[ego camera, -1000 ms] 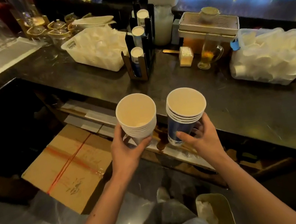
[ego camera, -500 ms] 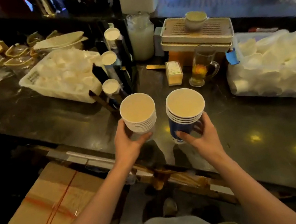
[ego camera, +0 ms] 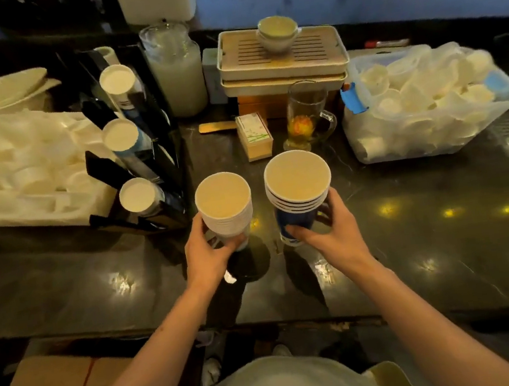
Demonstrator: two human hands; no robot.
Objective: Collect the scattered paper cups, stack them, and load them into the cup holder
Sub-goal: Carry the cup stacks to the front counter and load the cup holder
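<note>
So, status, largest thing down:
surface (ego camera: 414, 236): dark polished stone, carries everything; both hands are held over its near-middle.
cup holder (ego camera: 145, 161): black, three slanted tubes, left of the hands. All three show a white cup rim at the mouth, so each seems at least part loaded. Free depth: cannot tell.
bins of white cups: 2, namely left tray (ego camera: 23, 216) and right clear tub (ego camera: 433, 136). Contents too many to count.
stacks in hand: 2, upright, mouths up, near each other but apart.
white stack (ego camera: 226, 209): about 6 rims showing; count rough.
blue stack (ego camera: 298, 193): about 5 rims; blue wall below.
left hand (ego camera: 204, 254): fingers wrapped round the lower white stack, holding it.
right hand (ego camera: 332, 231): fingers closed round the blue stack's base, holding it.
step in hand: likely merging or loading the stacks.
how to do it well: keep the stacks axial, grip low, seat one squarely into the other before tilting toward a tube; match the tube's slant, feed base first, don't squeeze rims out of round.
risk: glass mug (ego camera: 305, 121) stands just behind the blue stack; keep clear.
</note>
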